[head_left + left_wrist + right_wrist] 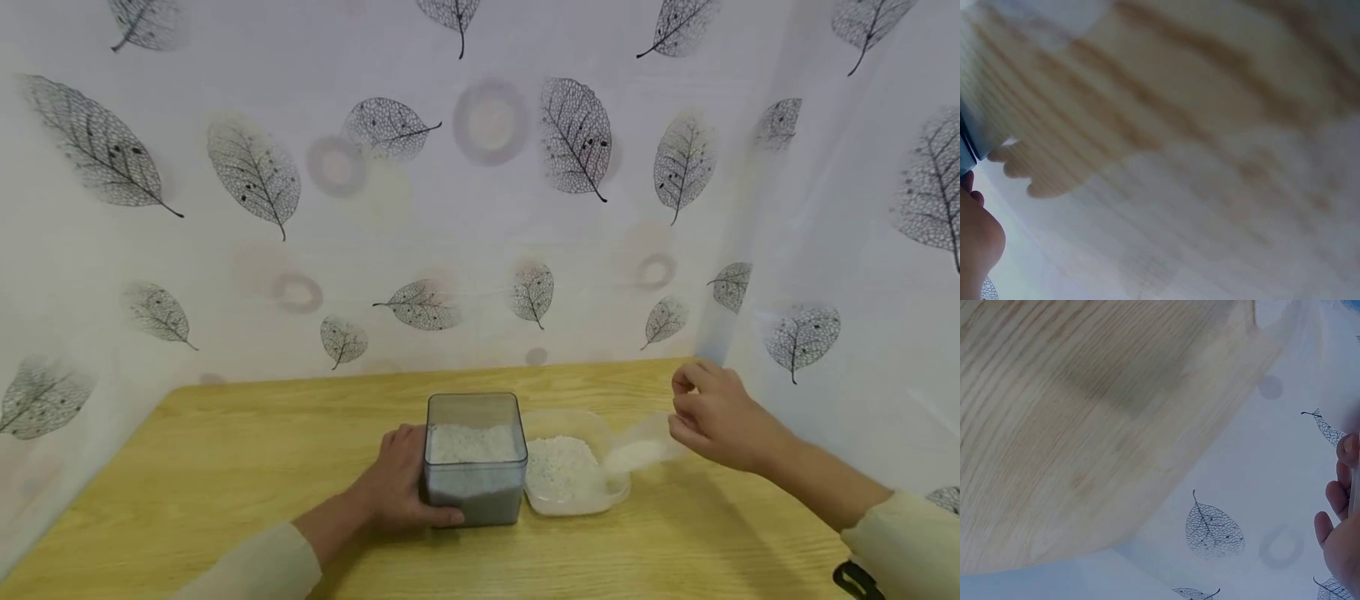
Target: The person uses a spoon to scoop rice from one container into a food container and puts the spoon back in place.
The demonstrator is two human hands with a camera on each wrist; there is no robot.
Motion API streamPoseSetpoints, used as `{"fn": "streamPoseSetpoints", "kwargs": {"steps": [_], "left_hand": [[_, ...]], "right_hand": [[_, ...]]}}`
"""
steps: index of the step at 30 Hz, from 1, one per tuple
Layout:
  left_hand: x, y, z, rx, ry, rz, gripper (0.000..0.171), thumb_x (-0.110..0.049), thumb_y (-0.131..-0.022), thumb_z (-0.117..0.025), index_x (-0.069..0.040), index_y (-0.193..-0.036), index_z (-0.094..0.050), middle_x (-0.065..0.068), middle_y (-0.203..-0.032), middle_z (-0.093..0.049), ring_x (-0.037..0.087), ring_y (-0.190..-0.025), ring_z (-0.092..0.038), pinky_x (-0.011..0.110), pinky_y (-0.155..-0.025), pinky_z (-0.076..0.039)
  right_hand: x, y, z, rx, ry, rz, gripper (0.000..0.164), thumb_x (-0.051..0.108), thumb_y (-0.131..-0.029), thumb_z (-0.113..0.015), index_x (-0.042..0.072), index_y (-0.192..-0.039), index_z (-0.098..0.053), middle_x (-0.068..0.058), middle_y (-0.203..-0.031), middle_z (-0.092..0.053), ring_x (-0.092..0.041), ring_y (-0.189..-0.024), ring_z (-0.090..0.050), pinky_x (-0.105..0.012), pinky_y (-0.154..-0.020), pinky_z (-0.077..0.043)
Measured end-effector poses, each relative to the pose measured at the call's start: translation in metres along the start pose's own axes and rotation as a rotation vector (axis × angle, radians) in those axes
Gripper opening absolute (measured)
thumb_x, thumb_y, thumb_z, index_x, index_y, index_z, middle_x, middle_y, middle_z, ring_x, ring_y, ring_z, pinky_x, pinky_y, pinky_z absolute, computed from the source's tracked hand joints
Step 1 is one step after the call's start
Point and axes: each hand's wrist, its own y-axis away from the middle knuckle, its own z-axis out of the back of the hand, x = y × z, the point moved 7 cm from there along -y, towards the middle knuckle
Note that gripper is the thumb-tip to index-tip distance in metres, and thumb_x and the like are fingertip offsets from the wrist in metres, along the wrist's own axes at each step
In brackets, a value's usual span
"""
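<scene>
My left hand [401,483] grips the left side of a square, grey see-through container [480,492], its thumb across the lower front. White grains that look like rice fill part of that container. Directly to its right, a shallow clear bowl [551,504] holds more of the white grains [562,468]. My right hand [723,417], at the right, pinches a translucent scoop [648,442] with white grains in it, tilted down over the bowl's right side. In the left wrist view only a bit of the left hand [979,244] and the container's edge [965,150] show.
All of this stands on a wood-grain table [262,450]. A pale curtain [450,217] with a dark leaf print hangs behind the table and along its sides. A black strap [855,577] shows by the right sleeve.
</scene>
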Motion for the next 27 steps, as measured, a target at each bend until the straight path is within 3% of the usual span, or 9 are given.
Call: {"fn": "streamPoseSetpoints", "kwargs": {"steps": [6, 11, 14, 19, 23, 27], "left_hand": [[0.001, -0.002, 0.001, 0.001, 0.000, 0.005, 0.111, -0.080, -0.064, -0.073, -0.010, -0.144, -0.039, 0.004, -0.134, -0.053, 0.020, -0.118, -0.043, 0.050, -0.107, -0.029], [0.002, -0.001, 0.000, 0.008, 0.012, 0.011, 0.111, -0.077, -0.064, -0.075, -0.010, -0.145, -0.038, 0.004, -0.135, -0.052, 0.021, -0.119, -0.042, 0.051, -0.107, -0.028], [0.002, -0.001, 0.000, 0.010, 0.011, 0.013, 0.112, -0.078, -0.064, -0.074, -0.010, -0.145, -0.037, 0.004, -0.136, -0.052, 0.020, -0.119, -0.042, 0.051, -0.108, -0.028], [0.002, -0.001, -0.001, 0.016, 0.003, 0.013, 0.114, -0.081, -0.064, -0.072, -0.010, -0.146, -0.036, 0.004, -0.137, -0.051, 0.020, -0.120, -0.042, 0.049, -0.107, -0.028], [0.001, -0.001, 0.000, 0.019, 0.006, 0.014, 0.114, -0.081, -0.064, -0.072, -0.011, -0.147, -0.036, 0.003, -0.138, -0.051, 0.019, -0.120, -0.042, 0.048, -0.107, -0.028], [0.002, 0.000, 0.000, 0.019, 0.011, 0.017, 0.114, -0.080, -0.064, -0.073, -0.011, -0.146, -0.036, 0.002, -0.137, -0.051, 0.019, -0.119, -0.041, 0.047, -0.107, -0.028]], "right_hand": [[0.020, -0.024, 0.011, -0.091, 0.104, 0.174, 0.032, 0.024, -0.090, -0.037, 0.026, -0.058, -0.037, -0.002, -0.088, -0.048, -0.024, -0.085, -0.042, -0.041, -0.069, -0.027], [0.031, -0.042, 0.014, -0.146, 0.134, 0.239, 0.035, 0.023, -0.091, -0.034, 0.022, -0.057, -0.042, -0.005, -0.086, -0.051, -0.027, -0.084, -0.044, -0.046, -0.071, -0.031], [0.035, -0.053, 0.018, -0.188, 0.135, 0.222, 0.033, 0.021, -0.088, -0.037, 0.021, -0.055, -0.042, -0.006, -0.085, -0.052, -0.029, -0.082, -0.044, -0.046, -0.070, -0.030], [0.041, -0.077, 0.026, -0.252, 0.091, 0.104, 0.025, 0.015, -0.078, -0.046, 0.021, -0.054, -0.041, -0.006, -0.083, -0.052, -0.029, -0.079, -0.045, -0.045, -0.067, -0.028], [0.049, -0.097, 0.028, -0.271, 0.055, 0.024, 0.025, 0.012, -0.076, -0.048, 0.021, -0.054, -0.039, -0.005, -0.082, -0.051, -0.029, -0.081, -0.046, -0.047, -0.069, -0.029], [0.064, -0.114, 0.022, -0.262, 0.045, 0.010, 0.024, 0.010, -0.073, -0.051, 0.019, -0.054, -0.040, -0.005, -0.083, -0.051, -0.029, -0.083, -0.047, -0.049, -0.071, -0.032]]}}
